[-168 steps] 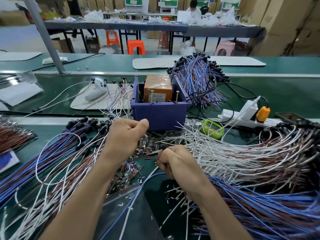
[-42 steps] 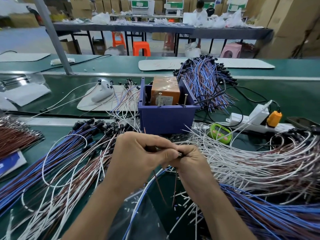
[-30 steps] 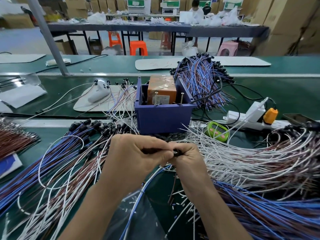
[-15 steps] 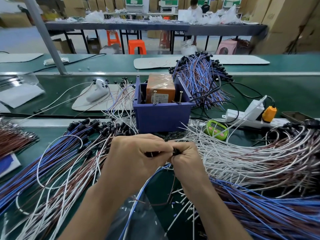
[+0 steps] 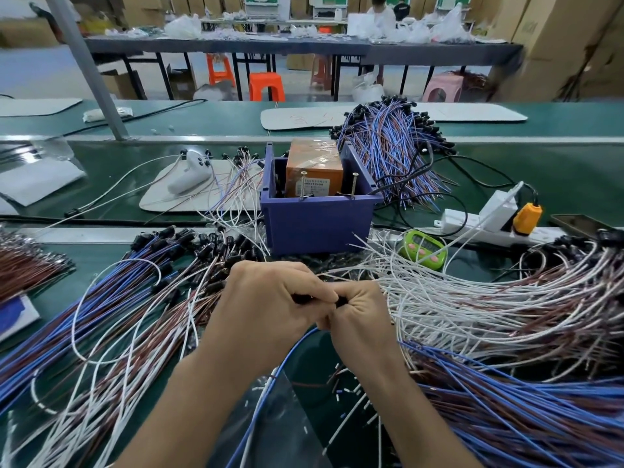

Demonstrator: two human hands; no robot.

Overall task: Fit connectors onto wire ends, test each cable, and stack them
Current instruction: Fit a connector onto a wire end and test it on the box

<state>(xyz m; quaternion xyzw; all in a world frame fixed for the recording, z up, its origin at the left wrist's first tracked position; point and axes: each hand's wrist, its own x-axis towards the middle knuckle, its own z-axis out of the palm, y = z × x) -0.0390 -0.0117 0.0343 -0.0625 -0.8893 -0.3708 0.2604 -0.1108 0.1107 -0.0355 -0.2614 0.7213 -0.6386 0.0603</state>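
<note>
Black connector point(image 5: 340, 301) in curled left hand point(image 5: 270, 298)

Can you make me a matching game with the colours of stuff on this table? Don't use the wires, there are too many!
Things:
1. bin in the middle of the table
2. timer beside the bin
3. plug on the power strip
4. stool far back on the right

Colours:
A. orange
B. pink
C. purple
D. green

Pairs: 1-C, 2-D, 3-A, 4-B
</note>
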